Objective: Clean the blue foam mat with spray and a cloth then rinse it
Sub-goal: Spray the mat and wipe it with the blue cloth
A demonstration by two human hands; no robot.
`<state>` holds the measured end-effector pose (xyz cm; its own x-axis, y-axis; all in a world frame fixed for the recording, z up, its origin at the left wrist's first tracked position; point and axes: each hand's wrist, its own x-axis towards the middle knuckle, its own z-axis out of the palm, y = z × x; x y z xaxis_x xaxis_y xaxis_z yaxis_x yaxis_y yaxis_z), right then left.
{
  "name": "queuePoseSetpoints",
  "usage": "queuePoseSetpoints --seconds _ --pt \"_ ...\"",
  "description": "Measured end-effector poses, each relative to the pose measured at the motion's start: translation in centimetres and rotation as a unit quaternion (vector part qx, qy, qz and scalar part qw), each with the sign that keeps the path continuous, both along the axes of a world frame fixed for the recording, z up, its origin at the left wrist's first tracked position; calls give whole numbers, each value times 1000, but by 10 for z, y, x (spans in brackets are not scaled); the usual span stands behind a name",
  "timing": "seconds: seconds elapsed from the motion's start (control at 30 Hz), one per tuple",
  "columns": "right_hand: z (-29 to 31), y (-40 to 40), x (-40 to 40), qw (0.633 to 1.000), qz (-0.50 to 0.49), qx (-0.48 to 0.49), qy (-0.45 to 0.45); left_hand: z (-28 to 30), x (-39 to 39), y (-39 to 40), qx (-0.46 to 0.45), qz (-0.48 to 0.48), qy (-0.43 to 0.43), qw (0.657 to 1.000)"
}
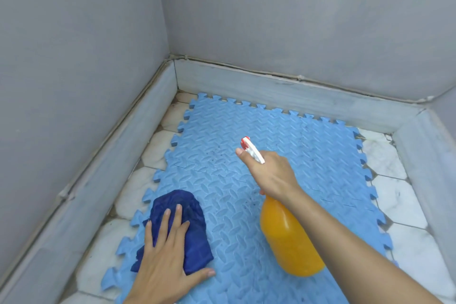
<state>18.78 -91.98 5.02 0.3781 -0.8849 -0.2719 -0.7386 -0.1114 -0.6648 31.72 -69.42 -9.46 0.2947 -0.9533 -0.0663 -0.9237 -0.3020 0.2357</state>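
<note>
The blue foam mat (291,145), made of interlocking tiles with toothed edges, lies flat on the tiled floor in a corner. A dark blue cloth (190,207) rests crumpled on the mat's near left part. My left hand (165,259) lies flat on the cloth with fingers spread, pressing it down. My right hand (271,175) grips the neck of an orange spray bottle (288,242), held above the mat's middle. Its white and red nozzle (249,147) points toward the far left, and my index finger extends under the nozzle.
White hexagonal floor tiles (397,195) show around the mat on the left and right. A low grey marble skirting (296,96) and grey walls (296,20) enclose the corner on the left, far side and right.
</note>
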Motion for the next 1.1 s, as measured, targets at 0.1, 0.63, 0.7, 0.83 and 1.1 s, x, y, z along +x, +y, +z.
queuePoseSetpoints --seconds 0.1,0.63,0.7,0.83,1.1 --pt "-3 5 2 1000 3 -13 16 4 6 -12 7 -56 -43 997" --pt "10 22 -32 995 -49 68 -62 -4 16 -31 14 -71 -60 996" --pt "7 30 -38 995 -56 79 -37 -6 16 -30 12 -71 -64 995" --pt "3 28 -63 986 -122 92 -74 -9 17 -31 10 -74 -68 995" --pt "5 5 -120 942 -311 60 -114 -15 17 -31 -8 -80 -73 994"
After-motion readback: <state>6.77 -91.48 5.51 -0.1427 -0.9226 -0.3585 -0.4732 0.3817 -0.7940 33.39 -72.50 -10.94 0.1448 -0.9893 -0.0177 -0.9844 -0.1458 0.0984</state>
